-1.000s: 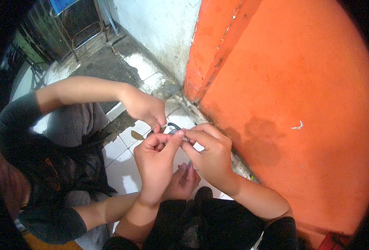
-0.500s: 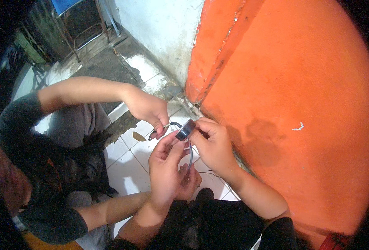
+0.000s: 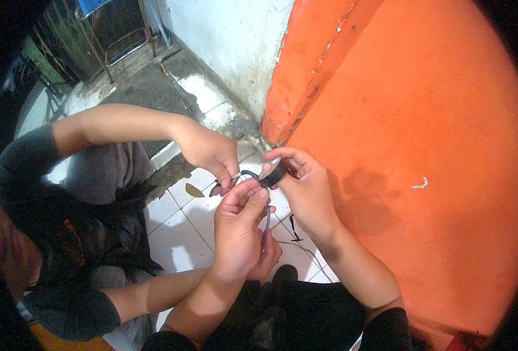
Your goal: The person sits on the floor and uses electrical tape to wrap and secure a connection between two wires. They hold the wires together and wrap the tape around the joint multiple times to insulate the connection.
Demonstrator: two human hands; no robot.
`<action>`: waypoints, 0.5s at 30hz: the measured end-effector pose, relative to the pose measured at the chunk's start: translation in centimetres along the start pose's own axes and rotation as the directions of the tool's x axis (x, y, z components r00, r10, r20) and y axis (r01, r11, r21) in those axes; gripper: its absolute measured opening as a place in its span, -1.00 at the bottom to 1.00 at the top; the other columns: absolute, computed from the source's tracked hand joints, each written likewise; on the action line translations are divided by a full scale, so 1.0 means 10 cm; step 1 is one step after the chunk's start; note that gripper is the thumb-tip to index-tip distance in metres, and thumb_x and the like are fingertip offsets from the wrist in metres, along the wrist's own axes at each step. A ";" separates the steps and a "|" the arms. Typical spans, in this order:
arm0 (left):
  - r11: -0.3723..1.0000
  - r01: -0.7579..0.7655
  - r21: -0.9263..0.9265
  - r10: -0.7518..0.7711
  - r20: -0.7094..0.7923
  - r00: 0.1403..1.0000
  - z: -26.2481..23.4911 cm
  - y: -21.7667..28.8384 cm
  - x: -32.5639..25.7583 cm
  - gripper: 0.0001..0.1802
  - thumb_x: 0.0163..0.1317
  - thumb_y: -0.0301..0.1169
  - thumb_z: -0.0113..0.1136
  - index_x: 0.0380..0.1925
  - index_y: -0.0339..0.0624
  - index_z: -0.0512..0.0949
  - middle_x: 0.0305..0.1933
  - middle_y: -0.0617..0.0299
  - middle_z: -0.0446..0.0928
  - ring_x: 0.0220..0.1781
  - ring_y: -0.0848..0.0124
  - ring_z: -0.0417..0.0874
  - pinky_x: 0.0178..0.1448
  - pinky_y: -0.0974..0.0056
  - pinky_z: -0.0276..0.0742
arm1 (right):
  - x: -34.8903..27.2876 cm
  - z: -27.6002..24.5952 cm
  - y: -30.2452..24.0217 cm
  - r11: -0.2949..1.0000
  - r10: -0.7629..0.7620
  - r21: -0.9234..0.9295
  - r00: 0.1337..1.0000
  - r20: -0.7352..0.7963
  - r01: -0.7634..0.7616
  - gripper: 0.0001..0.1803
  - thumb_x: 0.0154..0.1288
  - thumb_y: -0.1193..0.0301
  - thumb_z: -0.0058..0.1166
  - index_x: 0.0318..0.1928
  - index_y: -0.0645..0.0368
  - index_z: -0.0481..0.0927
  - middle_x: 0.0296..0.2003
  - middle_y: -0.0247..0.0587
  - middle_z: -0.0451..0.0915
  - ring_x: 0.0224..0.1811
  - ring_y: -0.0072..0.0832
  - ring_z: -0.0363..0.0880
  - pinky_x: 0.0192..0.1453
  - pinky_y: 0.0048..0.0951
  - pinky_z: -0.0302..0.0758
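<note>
Above a white tiled floor [image 3: 168, 231], the right hand [image 3: 307, 184] grips a roll of black tape [image 3: 276, 174] between thumb and fingers, while the left hand [image 3: 238, 219], its fingers pinched narrow, holds a dark cable [image 3: 267, 218] just beside the roll. One co-worker's hand [image 3: 211, 153] holds the cable's far end; the other hand [image 3: 269, 256] is lower down. Alongside rises an orange wall [image 3: 434, 117].

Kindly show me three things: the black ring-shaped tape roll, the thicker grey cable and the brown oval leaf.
Black ring-shaped tape roll [image 3: 277, 175], head view: on its dark outer band.
Thicker grey cable [image 3: 267, 216], head view: on its exposed upright stretch.
Brown oval leaf [image 3: 194, 191], head view: middle of its blade.
</note>
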State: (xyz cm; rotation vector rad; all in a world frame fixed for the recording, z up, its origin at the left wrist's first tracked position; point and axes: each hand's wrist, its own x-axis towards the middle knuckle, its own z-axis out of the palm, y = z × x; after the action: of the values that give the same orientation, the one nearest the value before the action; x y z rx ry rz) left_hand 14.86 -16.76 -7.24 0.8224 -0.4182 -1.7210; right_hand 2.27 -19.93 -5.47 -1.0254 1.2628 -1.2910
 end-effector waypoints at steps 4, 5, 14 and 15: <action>1.000 -0.011 -0.007 0.011 0.004 1.000 0.01 0.00 0.00 -0.75 0.37 -0.50 0.22 0.01 -0.29 0.50 -0.12 0.19 0.64 -0.13 0.52 0.63 -0.04 0.36 0.57 | 0.03 -0.01 0.05 0.997 0.061 0.048 0.998 0.001 -0.061 -0.75 0.27 0.65 0.11 -0.04 0.27 0.57 -0.23 -0.26 0.63 -0.22 -0.57 0.58 -0.15 -0.55 0.52; 0.999 -0.021 0.028 0.022 -0.010 1.000 0.00 0.00 0.01 -0.73 0.38 -0.50 0.21 0.03 -0.30 0.50 -0.12 0.19 0.64 -0.13 0.52 0.63 -0.04 0.37 0.57 | 0.04 -0.01 0.06 0.996 0.079 0.048 0.997 0.020 -0.080 -0.76 0.28 0.65 0.11 -0.04 0.27 0.56 -0.22 -0.25 0.63 -0.22 -0.57 0.59 -0.16 -0.55 0.52; 0.967 -0.014 0.253 0.023 -0.033 0.999 -0.09 0.08 0.00 -0.59 0.38 -0.39 0.23 0.18 -0.28 0.49 -0.09 0.22 0.60 -0.14 0.50 0.56 -0.11 0.34 0.53 | 0.03 -0.02 0.11 0.940 0.245 0.207 0.960 0.137 -0.270 -0.75 0.31 0.56 0.12 -0.02 0.32 0.50 -0.19 -0.14 0.67 -0.20 -0.47 0.65 -0.18 -0.45 0.60; 0.950 -0.036 0.309 0.054 -0.048 0.997 -0.10 0.08 0.01 -0.61 0.36 -0.41 0.26 0.15 -0.30 0.52 -0.16 0.26 0.61 -0.21 0.54 0.54 -0.16 0.39 0.50 | 0.02 -0.02 0.11 0.919 0.278 0.246 0.948 0.151 -0.309 -0.72 0.31 0.56 0.12 0.01 0.33 0.47 -0.18 -0.13 0.66 -0.21 -0.46 0.64 -0.19 -0.45 0.59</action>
State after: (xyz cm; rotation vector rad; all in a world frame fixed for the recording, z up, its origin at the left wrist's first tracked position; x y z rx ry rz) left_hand 16.07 -16.93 -7.42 1.0744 -0.6743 -1.6077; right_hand 2.15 -20.08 -6.61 -0.6760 1.0739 -1.1161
